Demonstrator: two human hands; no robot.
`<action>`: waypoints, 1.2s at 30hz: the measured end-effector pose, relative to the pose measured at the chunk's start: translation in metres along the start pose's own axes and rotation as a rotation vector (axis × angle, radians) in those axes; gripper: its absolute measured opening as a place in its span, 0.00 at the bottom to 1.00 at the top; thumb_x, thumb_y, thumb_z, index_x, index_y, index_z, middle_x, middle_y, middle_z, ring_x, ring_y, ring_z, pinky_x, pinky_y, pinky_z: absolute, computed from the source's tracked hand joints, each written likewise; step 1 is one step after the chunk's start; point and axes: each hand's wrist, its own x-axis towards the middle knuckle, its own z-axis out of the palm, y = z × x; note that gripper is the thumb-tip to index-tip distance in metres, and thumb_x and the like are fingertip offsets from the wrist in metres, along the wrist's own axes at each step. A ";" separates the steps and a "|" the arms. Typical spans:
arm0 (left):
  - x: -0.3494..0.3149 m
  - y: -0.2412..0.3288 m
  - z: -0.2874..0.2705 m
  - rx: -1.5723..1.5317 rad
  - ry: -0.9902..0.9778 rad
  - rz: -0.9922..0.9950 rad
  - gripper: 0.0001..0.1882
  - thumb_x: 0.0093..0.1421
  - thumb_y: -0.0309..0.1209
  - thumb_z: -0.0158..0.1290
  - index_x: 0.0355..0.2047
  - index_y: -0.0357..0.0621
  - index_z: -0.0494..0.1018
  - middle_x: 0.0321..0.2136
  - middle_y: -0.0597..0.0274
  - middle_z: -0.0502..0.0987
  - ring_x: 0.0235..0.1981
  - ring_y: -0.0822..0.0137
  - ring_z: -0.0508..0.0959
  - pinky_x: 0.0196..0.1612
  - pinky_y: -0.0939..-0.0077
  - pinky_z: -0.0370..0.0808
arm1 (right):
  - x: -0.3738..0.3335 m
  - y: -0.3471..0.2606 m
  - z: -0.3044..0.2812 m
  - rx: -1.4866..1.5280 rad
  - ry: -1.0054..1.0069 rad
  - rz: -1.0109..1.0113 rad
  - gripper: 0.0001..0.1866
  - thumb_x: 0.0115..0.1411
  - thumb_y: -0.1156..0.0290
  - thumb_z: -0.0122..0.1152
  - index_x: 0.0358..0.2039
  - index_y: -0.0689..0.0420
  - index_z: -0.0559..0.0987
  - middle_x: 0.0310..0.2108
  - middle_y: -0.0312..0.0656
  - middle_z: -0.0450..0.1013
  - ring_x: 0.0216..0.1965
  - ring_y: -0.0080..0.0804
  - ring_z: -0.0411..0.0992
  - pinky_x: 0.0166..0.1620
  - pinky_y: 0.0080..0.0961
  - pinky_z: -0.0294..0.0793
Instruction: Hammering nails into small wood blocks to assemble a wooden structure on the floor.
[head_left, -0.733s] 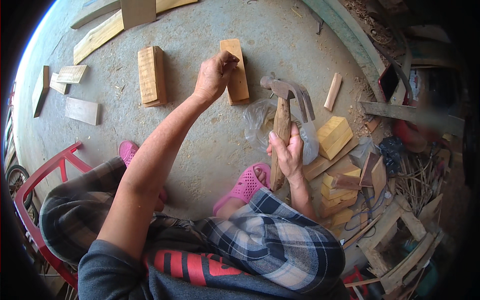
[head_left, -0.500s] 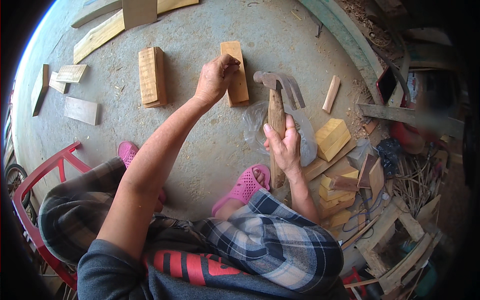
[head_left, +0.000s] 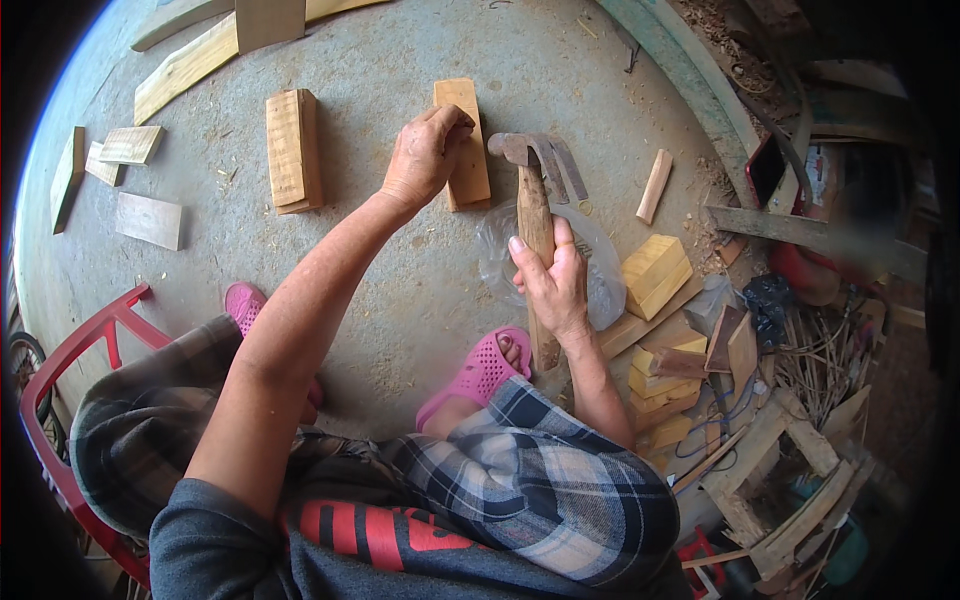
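My left hand [head_left: 428,152] is closed in a pinch over a wooden block [head_left: 467,178] on the concrete floor. Whatever sits between those fingertips is hidden or too small to make out. In my right hand [head_left: 556,275] is a claw hammer [head_left: 536,205], gripped midway along its wooden handle. The hammer's metal head is just right of the block, claw pointing right, apart from it. To the left another wooden block [head_left: 294,150], seemingly of stacked pieces, lies on the floor. Under the hammer and my right hand spreads a clear plastic bag [head_left: 602,275].
Loose boards [head_left: 190,75] and small wood pieces [head_left: 150,220] lie at the left. A thin stick [head_left: 654,187], cut blocks [head_left: 655,275] and scrap wood [head_left: 790,455] crowd the right. A red plastic chair [head_left: 75,345] stands at lower left, near my pink clogs [head_left: 480,375].
The hammer in my right hand has come slightly left, closer to the block. My left hand keeps its pinch over the block. The whole view has shifted a little.
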 end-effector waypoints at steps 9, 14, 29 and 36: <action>-0.003 -0.005 0.006 0.052 0.026 0.017 0.06 0.62 0.27 0.56 0.38 0.41 0.77 0.34 0.52 0.80 0.33 0.56 0.82 0.35 0.66 0.78 | 0.009 -0.024 -0.003 -0.104 0.021 -0.117 0.22 0.65 0.59 0.59 0.49 0.64 0.68 0.25 0.42 0.74 0.25 0.29 0.75 0.29 0.29 0.74; -0.004 -0.006 0.002 0.059 0.065 0.032 0.06 0.61 0.27 0.56 0.38 0.41 0.78 0.34 0.52 0.80 0.33 0.55 0.81 0.36 0.65 0.78 | 0.011 -0.060 -0.001 -0.091 0.036 -0.228 0.22 0.65 0.61 0.59 0.48 0.66 0.66 0.28 0.48 0.74 0.29 0.39 0.76 0.33 0.35 0.74; -0.004 0.002 0.002 0.071 0.035 -0.043 0.05 0.59 0.27 0.55 0.35 0.39 0.76 0.33 0.52 0.79 0.38 0.48 0.78 0.43 0.59 0.76 | 0.027 -0.059 0.010 -0.468 -0.026 -0.230 0.19 0.64 0.64 0.57 0.46 0.65 0.65 0.27 0.59 0.74 0.29 0.58 0.77 0.32 0.44 0.73; -0.003 -0.001 -0.003 0.007 0.048 -0.022 0.06 0.61 0.25 0.55 0.38 0.40 0.78 0.35 0.51 0.80 0.35 0.53 0.82 0.39 0.65 0.78 | 0.008 -0.106 -0.003 -0.158 0.075 -0.397 0.20 0.65 0.65 0.58 0.50 0.65 0.66 0.28 0.50 0.76 0.28 0.43 0.79 0.32 0.37 0.76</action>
